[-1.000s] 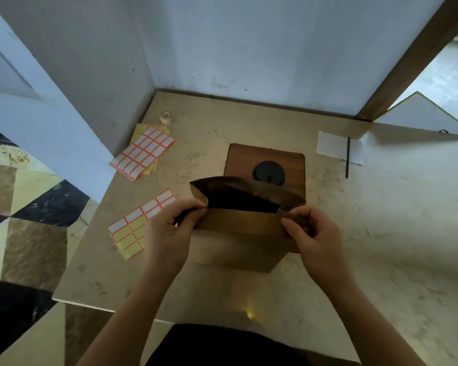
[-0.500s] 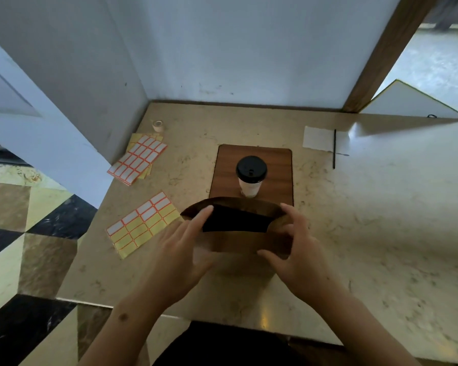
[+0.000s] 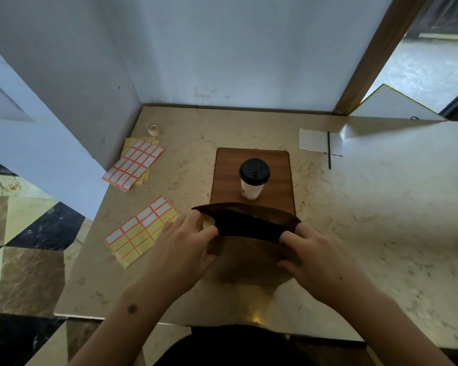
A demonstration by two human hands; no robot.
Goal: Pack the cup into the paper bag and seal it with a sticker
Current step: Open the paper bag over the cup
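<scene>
Cup [image 3: 253, 180] stands upright just beyond your hands, nearer your right hand [image 3: 320, 262]; it and your left hand [image 3: 181, 249] pinch the paper bag [image 3: 246, 228] mouth open.

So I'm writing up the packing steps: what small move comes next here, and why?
Probably free the right hand and reach for the cup. Both hands grip the paper bag with its mouth open, left hand included, while the cup stands outside on the wooden board.

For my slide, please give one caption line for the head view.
Both hands, left hand and right hand, hold the paper bag open before the lidded cup on its wooden board.
</scene>
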